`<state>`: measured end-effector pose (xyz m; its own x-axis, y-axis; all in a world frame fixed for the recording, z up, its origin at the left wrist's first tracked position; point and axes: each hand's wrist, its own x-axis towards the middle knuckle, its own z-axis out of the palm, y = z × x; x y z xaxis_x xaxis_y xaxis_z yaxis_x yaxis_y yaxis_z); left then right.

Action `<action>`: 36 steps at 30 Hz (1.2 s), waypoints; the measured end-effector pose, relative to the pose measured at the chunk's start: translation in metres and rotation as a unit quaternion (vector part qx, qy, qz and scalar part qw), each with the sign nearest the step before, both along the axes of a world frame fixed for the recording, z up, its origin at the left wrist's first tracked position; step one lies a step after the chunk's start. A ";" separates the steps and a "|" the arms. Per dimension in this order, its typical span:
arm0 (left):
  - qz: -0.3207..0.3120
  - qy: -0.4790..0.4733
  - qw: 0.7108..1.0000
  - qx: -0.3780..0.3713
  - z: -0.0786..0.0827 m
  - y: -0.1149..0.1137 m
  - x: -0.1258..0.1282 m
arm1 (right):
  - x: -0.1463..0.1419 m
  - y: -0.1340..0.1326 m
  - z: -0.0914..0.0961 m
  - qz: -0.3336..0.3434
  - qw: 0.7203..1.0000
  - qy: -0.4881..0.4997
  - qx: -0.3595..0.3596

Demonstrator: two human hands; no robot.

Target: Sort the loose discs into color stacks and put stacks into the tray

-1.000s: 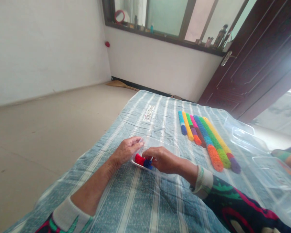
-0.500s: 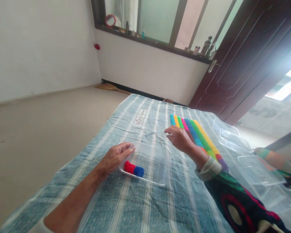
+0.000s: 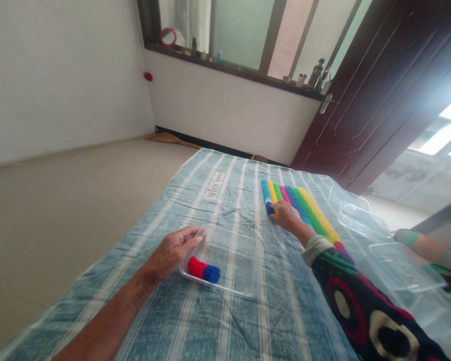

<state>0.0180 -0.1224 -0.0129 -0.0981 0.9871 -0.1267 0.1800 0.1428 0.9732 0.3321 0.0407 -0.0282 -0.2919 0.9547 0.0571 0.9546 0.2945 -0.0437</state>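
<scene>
Left hand [image 3: 172, 252] lies palm down on the blue-and-white striped cloth [image 3: 195, 326], fingers curled, tips at the far-left rim of a shallow clear plastic tray [image 3: 256, 260]; cannot tell whether they pinch the rim or only touch it. In the tray's near-left corner, just beside that hand, lies a short red-and-blue fuzzy roll [image 3: 204, 269], red half toward the hand. Right hand [image 3: 286, 216], well apart from the left, reaches out to a row of long fuzzy sticks [image 3: 308, 213] laid side by side on the cloth: blue, yellow, green, pink, more blue, green and yellow. Its fingertips are down on the dark-blue near end of the leftmost, light-blue stick [image 3: 265, 193]; grip closed or not, cannot tell. A woven white label [image 3: 215, 184] on the cloth reads "With love". Empty clear plastic containers [image 3: 355, 213] sit right of the sticks. Behind them, a dark brown door [image 3: 379, 75] with a metal handle [image 3: 326, 104].
</scene>
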 end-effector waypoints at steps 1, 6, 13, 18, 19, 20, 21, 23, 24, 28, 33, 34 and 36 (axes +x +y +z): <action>-0.001 0.000 1.000 -0.004 0.000 0.000 0.000 | 0.000 0.001 0.000 0.000 1.000 -0.002 0.000; 0.003 -0.002 1.000 0.001 0.000 0.001 0.000 | 0.000 0.003 0.002 0.009 1.000 -0.008 0.003; 0.005 -0.003 1.000 0.003 -0.001 0.001 0.001 | -0.002 0.008 0.007 0.019 1.000 -0.010 0.009; 0.007 -0.006 1.000 -0.004 -0.001 0.001 0.000 | -0.006 0.004 0.013 0.033 0.999 -0.019 0.010; 0.007 -0.006 1.000 -0.004 -0.001 0.001 0.000 | -0.006 0.002 0.014 0.034 0.999 -0.021 0.008; 0.006 -0.005 1.000 -0.003 -0.001 0.001 0.000 | -0.007 0.001 0.015 0.035 0.999 -0.024 0.007; 0.005 -0.004 1.000 -0.002 -0.002 0.002 0.000 | -0.008 0.000 0.015 0.036 0.999 -0.027 0.004; 0.004 -0.004 1.000 0.001 -0.004 0.002 -0.001 | -0.011 -0.002 0.016 0.038 0.999 -0.032 -0.002; 0.004 -0.005 1.000 0.004 -0.004 0.002 -0.001 | -0.012 -0.002 0.017 0.040 0.999 -0.034 -0.005; 0.004 -0.001 1.000 0.012 -0.005 0.002 -0.002 | -0.018 -0.003 0.020 0.046 0.998 -0.039 -0.011; -0.006 -0.010 1.000 0.009 -0.009 0.003 -0.002 | -0.025 -0.012 0.032 0.072 0.997 -0.017 -0.008; -0.009 -0.016 1.000 0.007 -0.010 0.003 -0.002 | -0.027 -0.017 0.037 0.082 0.997 -0.007 -0.008; -0.013 -0.024 1.000 0.008 -0.011 0.002 -0.002 | -0.032 -0.031 0.047 0.112 0.994 0.019 -0.010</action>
